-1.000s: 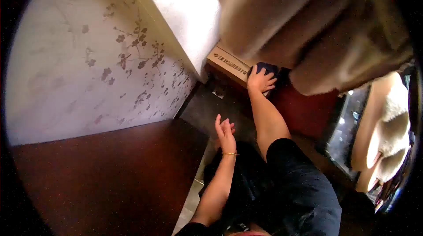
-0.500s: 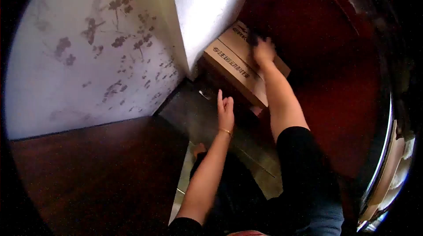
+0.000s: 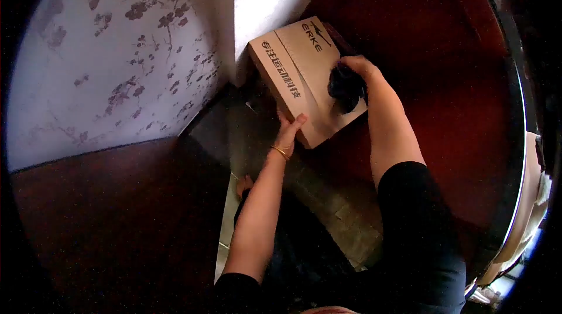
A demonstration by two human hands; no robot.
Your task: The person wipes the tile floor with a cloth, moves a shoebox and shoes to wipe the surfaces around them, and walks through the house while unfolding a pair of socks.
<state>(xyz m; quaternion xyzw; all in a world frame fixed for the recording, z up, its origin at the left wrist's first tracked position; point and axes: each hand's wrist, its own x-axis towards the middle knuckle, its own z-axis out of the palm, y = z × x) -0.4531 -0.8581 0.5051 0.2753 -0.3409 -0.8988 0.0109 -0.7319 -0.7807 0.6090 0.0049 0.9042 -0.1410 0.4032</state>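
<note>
A brown cardboard box (image 3: 293,74) with black ERKE lettering and Chinese characters on its lid lies at the edge of a dark red surface, beside a white wall corner. My left hand (image 3: 289,130) grips its near lower corner, thumb against the side and the other fingers partly hidden underneath. Over the lid's right side, my right hand (image 3: 362,67) is closed around a black bunched cloth (image 3: 345,88), which hangs against the box. Darkness hides the cloth's exact shape.
A dark red surface (image 3: 433,79) curves along the right. On the left stand a flower-patterned wall (image 3: 105,79) and a dark brown panel (image 3: 117,220). Tiled floor (image 3: 345,214) shows below, with a bare foot (image 3: 244,185) near the panel.
My left hand has gone from free, with a finger extended, to gripping the box's near corner. The box has turned and its lid faces me more. My right hand stays over it with the black cloth.
</note>
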